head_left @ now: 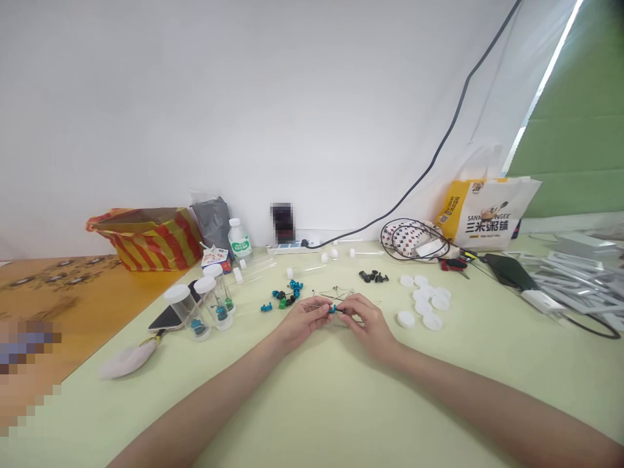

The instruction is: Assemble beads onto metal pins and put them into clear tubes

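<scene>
Over the middle of the pale green table, my left hand (308,318) and my right hand (365,323) meet, fingertips pinched close together. Between them is a small blue part (333,309), gripped by my left fingers. A small black piece (340,311) adjoins it at my right fingertips; its exact kind is too small to tell. Thin wire-like pieces (336,292) lie just behind my hands. To the left sits a pile of blue, green and black small parts (287,296), with one loose blue part (266,307) nearby. Several black parts (373,277) lie behind my right hand.
White round caps (423,299) are spread at right. Clear tubes with white lids (195,320) stand at left by a phone (168,317). Behind are a water bottle (239,239), a power strip (292,246), cables (414,239) and a paper bag (487,214). White frames (575,279) lie far right.
</scene>
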The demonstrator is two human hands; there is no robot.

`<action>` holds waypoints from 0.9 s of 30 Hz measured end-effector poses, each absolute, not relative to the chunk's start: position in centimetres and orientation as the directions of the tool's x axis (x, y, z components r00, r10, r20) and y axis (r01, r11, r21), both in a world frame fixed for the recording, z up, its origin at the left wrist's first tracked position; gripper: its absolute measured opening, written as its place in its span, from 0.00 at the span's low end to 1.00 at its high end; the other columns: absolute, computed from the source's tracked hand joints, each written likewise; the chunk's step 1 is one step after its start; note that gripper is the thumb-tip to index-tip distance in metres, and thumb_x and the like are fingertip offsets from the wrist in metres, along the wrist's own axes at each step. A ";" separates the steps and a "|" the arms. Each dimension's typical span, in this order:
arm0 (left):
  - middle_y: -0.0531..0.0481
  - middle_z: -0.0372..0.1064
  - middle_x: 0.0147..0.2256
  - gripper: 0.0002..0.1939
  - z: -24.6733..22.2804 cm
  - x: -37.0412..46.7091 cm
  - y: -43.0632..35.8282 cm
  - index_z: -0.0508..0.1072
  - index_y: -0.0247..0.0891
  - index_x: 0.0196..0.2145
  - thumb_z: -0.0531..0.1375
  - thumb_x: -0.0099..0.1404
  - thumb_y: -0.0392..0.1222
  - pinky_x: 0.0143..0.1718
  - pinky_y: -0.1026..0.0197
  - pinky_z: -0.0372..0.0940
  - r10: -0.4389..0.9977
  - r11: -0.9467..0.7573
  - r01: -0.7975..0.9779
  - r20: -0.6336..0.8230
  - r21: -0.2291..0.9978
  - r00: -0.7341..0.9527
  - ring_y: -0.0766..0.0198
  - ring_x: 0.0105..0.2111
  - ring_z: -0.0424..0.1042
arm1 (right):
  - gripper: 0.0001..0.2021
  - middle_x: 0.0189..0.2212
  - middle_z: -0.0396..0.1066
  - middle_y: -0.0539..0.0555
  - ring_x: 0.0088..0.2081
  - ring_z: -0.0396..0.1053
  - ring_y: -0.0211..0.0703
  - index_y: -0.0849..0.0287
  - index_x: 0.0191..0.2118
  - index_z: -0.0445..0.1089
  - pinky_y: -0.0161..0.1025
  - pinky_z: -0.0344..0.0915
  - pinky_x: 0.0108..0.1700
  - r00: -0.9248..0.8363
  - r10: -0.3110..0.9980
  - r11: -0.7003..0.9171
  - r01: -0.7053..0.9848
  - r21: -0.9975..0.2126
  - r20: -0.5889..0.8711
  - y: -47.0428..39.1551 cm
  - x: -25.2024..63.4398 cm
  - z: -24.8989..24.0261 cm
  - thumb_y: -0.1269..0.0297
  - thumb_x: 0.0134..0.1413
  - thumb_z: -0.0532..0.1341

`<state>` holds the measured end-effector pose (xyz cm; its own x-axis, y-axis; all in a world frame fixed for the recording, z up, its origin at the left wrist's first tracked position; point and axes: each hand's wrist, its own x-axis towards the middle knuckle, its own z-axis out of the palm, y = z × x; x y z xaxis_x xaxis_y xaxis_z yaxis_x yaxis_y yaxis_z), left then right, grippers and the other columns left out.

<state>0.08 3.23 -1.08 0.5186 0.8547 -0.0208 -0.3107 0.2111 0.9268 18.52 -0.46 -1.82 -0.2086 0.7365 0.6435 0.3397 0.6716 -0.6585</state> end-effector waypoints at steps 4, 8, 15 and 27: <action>0.51 0.68 0.26 0.09 -1.1 0.2 3.3 0.74 0.34 0.32 0.65 0.51 0.38 0.33 0.65 0.60 0.859 0.206 -0.298 -0.027 0.932 0.511 0.70 0.27 0.67 | 0.07 0.34 0.62 0.54 0.31 0.64 0.37 0.56 0.39 0.68 0.38 0.64 0.37 -0.204 0.751 0.655 0.351 -0.669 0.628 -0.4 18.5 -1.8 0.66 0.55 0.55; 0.51 0.68 0.25 0.09 -1.2 0.3 3.3 0.74 0.33 0.30 0.66 0.50 0.39 0.31 0.65 0.60 0.866 0.205 -0.307 -0.026 0.929 0.500 0.70 0.25 0.66 | 0.07 0.34 0.63 0.53 0.31 0.64 0.38 0.56 0.39 0.67 0.38 0.64 0.35 -0.196 0.753 0.653 0.342 -0.676 0.629 -0.3 18.5 -2.0 0.66 0.55 0.55; 0.50 0.68 0.25 0.09 -1.3 0.2 3.4 0.74 0.33 0.30 0.65 0.51 0.39 0.30 0.65 0.59 0.872 0.202 -0.298 -0.033 0.933 0.489 0.70 0.25 0.66 | 0.07 0.33 0.65 0.54 0.32 0.64 0.39 0.57 0.39 0.64 0.38 0.65 0.36 -0.148 0.793 0.606 0.291 -0.740 0.591 -0.3 18.5 -2.2 0.65 0.54 0.56; 0.49 0.71 0.29 0.08 -1.1 0.3 3.3 0.74 0.32 0.27 0.67 0.48 0.36 0.36 0.64 0.62 0.888 0.243 -0.334 -0.070 0.911 0.455 0.70 0.27 0.68 | 0.09 0.37 0.65 0.55 0.34 0.66 0.39 0.57 0.39 0.67 0.40 0.68 0.39 -0.146 0.816 0.577 0.205 -0.790 0.559 0.1 18.6 -2.7 0.62 0.52 0.58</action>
<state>0.31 3.33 -1.14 0.4547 0.8879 -0.0700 -0.3337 0.2427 0.9109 18.64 0.11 -2.65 -0.1459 0.8165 0.5586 0.2049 0.5774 -0.7904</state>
